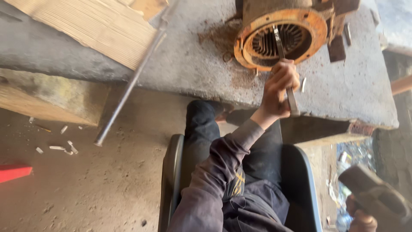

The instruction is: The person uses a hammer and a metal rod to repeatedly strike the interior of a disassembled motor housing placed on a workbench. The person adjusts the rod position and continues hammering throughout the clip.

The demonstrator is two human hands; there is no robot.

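Observation:
A rusty orange motor housing [318, 26] with slotted windings inside lies on a grey concrete slab [193, 64], its open end facing me. My left hand [279, 88] is closed around a flat metal chisel [278, 42], whose tip reaches into the housing's slots. The chisel's lower end sticks out below my fist. At the bottom right my right hand [361, 220] grips a heavy hammer [377, 197], held low and well away from the chisel. My left sleeve is grey-purple.
A long metal rod [128, 90] leans from the slab down to the dirt floor. A corrugated board [94, 25] lies on the slab at top left. I sit on a dark chair [169, 180]. A red object [13, 172] lies at the left edge.

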